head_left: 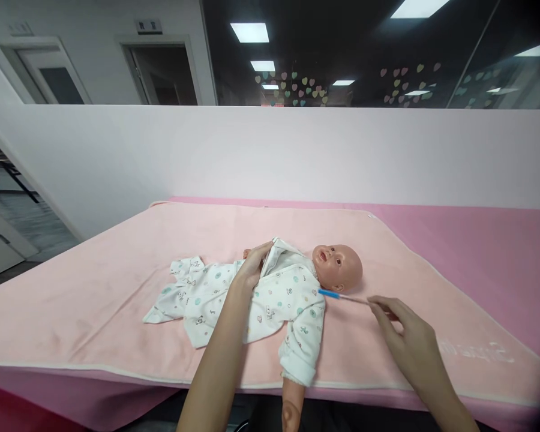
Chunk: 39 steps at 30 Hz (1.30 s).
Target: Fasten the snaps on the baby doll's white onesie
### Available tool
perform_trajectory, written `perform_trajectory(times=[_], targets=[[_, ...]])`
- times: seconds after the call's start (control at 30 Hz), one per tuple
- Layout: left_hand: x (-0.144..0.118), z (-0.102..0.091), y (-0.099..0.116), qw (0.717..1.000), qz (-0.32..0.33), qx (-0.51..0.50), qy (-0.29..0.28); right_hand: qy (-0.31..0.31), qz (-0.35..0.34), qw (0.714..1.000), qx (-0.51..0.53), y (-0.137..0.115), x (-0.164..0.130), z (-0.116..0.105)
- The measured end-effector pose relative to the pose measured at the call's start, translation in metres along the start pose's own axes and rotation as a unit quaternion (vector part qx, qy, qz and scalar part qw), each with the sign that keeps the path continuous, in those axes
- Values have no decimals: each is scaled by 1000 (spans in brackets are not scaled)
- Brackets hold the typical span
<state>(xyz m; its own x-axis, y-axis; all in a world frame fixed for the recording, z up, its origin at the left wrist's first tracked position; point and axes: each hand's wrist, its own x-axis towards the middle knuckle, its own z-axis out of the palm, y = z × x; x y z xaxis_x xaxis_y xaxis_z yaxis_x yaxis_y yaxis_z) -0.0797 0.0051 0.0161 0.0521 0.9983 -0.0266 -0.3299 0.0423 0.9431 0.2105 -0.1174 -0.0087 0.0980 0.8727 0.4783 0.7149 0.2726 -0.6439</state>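
Observation:
A baby doll in a white printed romper lies on its back on a pale pink blanket, head to the right. My left hand rests on the doll's chest, pulling the romper's front flap open. My right hand pinches a thin stick with a blue tip. The blue tip points at the doll's neck and shoulder, close to the romper collar. One doll arm hangs over the front edge of the blanket.
The blanket covers a darker pink table that runs on to the right. A white partition wall stands behind it, with dark glass above. A doorway and floor show at the far left.

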Motion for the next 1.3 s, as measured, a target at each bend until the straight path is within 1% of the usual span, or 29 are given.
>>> perform_trajectory(times=[0.03,0.1,0.17,0.2,0.23,0.3,0.37,0.43,0.5,0.6,0.67,0.7,0.73,0.77,0.8,0.87,0.9,0.93,0.97,1.0,1.03,1.07,1.13,1.17,1.2,1.23,1.27,1.3], targets=[[0,0,1,1000,-12,-18,-10,16,-30,999,14,-15,10,5],[-1,-1,2,998,-35,-51,-18,48,-98,994,21,-40,33,22],[-1,-1,3,997,-35,-61,-21,49,-167,985,-8,-59,59,47],[-1,-1,3,997,-34,-59,-23,32,-189,981,-39,-66,70,61],[-1,-1,3,998,-30,-55,-25,4,-195,978,-79,-73,82,74],[-4,-1,4,998,-16,-47,-31,-72,-169,970,-161,-86,100,100],[-8,1,5,998,2,-40,-50,-139,-136,954,-228,-98,115,123],[-12,3,6,997,22,-30,-73,-159,-126,947,-247,-107,126,139],[-15,7,6,996,49,-6,-79,-168,-127,945,-250,-113,135,148],[-18,13,4,989,103,77,-70,-174,-136,942,-251,-114,143,145],[-20,15,3,971,144,180,-67,-161,-151,943,-249,-109,143,134],[-21,15,3,954,169,241,-53,-149,-162,944,-245,-105,142,128],[-24,13,2,933,196,300,-27,-135,-178,946,-237,-101,139,122],[-27,10,3,909,223,352,11,-120,-198,947,-224,-96,136,116],[-31,5,4,883,247,393,62,-100,-225,948,-203,-90,133,110],[-44,-6,11,840,277,437,163,-62,-289,942,-156,-79,124,102],[-53,-11,17,816,290,457,202,-43,-315,938,-139,-73,120,100],[-63,-16,25,791,302,480,229,-28,-335,933,-128,-69,115,98],[-75,-18,34,772,305,504,239,-16,-349,929,-123,-64,110,97],[-86,-19,45,759,295,535,225,-9,-360,925,-122,-60,105,96],[-96,-17,56,754,275,566,190,-5,-367,922,-121,-56,101,95],[-103,-13,66,751,252,594,141,-3,-370,921,-118,-52,98,94],[-106,0,79,745,231,624,47,4,-359,928,-102,-44,93,91],[-100,7,80,743,243,623,30,12,-345,934,-90,-39,93,90],[-89,13,76,742,257,618,34,24,-329,941,-76,-34,93,89],[-74,19,69,739,262,619,52,36,-312,947,-62,-28,95,87],[-57,22,58,727,258,630,88,48,-296,953,-48,-23,97,86],[-38,23,45,705,238,655,130,60,-281,957,-34,-19,100,85]])
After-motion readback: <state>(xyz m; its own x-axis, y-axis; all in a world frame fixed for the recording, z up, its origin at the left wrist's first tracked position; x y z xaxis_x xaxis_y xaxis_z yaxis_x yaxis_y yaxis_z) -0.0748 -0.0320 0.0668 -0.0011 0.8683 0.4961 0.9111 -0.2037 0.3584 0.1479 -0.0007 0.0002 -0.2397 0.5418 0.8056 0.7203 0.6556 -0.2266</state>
